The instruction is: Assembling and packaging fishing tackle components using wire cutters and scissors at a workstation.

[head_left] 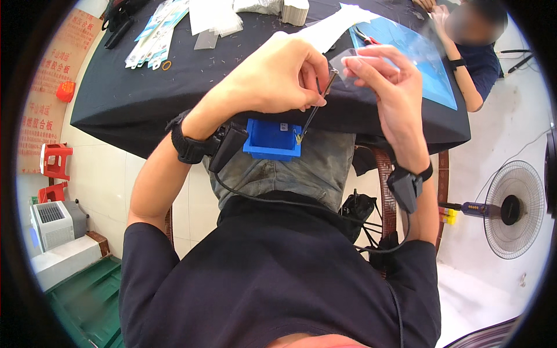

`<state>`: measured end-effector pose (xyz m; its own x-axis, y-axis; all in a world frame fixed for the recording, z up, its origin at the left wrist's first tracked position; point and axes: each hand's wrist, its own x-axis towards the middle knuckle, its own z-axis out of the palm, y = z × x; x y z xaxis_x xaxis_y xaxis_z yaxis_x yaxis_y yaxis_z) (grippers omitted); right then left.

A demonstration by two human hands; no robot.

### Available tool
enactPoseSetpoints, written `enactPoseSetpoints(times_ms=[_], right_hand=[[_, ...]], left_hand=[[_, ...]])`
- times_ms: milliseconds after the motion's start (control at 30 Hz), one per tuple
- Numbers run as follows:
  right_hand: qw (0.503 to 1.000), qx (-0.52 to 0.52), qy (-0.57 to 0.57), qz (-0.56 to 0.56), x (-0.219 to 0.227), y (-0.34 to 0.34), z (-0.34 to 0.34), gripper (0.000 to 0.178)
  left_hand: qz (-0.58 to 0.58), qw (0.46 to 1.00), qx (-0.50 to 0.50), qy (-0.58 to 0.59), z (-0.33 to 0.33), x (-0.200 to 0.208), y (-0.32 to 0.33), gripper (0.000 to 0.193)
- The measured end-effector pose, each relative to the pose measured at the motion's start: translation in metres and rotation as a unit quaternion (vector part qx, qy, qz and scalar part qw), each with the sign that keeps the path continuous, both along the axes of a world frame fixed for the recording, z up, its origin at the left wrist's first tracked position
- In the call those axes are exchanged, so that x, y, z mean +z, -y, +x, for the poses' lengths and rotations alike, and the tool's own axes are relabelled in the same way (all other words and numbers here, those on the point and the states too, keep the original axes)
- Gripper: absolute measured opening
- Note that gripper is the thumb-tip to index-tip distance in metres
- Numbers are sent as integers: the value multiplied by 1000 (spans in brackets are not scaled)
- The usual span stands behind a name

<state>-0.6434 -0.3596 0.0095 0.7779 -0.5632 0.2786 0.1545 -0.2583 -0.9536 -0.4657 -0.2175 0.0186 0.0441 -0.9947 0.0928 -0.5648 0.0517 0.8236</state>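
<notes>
My left hand (278, 75) pinches a thin dark cable (313, 110) that hangs down toward my lap. My right hand (386, 78) holds a small clear plastic bag (348, 58) right beside the cable's upper end, fingertips of both hands almost touching. Both hands hover over the near edge of a table covered in black cloth (127, 98). A small blue plastic box (271, 139) rests on my lap just below the hands. Each wrist carries a black strapped device with a cord.
On the table lie several flat packaged strips (155, 35), clear bags (214, 23), a blue cutting mat (432, 64) and pliers (366, 38). Another person (470, 58) sits at the far right. A standing fan (513, 209) is at right, red stools (55, 161) at left.
</notes>
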Motion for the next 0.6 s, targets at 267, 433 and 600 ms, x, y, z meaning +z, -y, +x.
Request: enactPoseSetpoints(times_ms=[267,433,600], right_hand=[[988,-136,78,4,-31,-26,-19,18],[983,-159,89,35,-42,-27,-23,19],[981,-154,109,48,-45,-28,-19,18]], left_hand=[[-114,982,129,-78,-37,-35,-24,16],[-84,969,175,-155,-44,-43,-32,19],[-66,966,174,-182,-45,-44,-29,19]])
